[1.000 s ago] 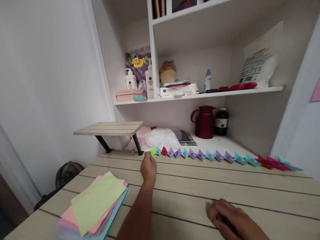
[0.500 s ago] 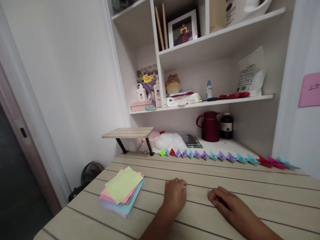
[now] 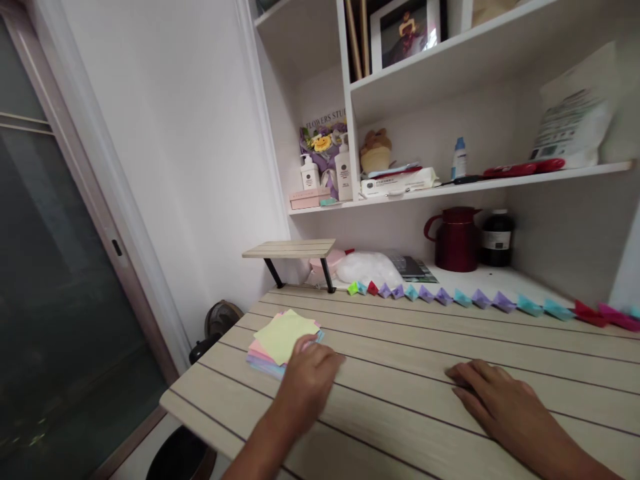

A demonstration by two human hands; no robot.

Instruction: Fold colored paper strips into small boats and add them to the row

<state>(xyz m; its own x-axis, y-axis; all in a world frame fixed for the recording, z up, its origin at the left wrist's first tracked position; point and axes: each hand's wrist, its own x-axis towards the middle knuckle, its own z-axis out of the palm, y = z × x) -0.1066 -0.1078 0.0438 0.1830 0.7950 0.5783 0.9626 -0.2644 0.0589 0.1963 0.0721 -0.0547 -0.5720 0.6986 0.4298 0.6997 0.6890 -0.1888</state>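
Note:
My left hand (image 3: 309, 373) rests on the right edge of a stack of coloured paper squares (image 3: 281, 340), whose top sheet is pale yellow-green; the fingers are curled loosely and slightly apart, touching the sheets. My right hand (image 3: 495, 393) lies flat on the wooden table (image 3: 400, 360), fingers stretched out, holding nothing. A row of several small folded paper boats (image 3: 450, 297) in green, red, purple, teal and pink lines the table's far edge.
A small wooden riser (image 3: 290, 249) stands at the back left. Behind the boats sit a red jug (image 3: 454, 237), a dark bottle (image 3: 497, 238) and a white plastic bag (image 3: 369, 268). White shelves (image 3: 450, 190) hold bottles and boxes. A glass door (image 3: 45, 280) is at left.
My left hand has drawn back from the green boat at the row's left end and moved left to the paper stack. The view has swung left. My right hand stays flat on the table.

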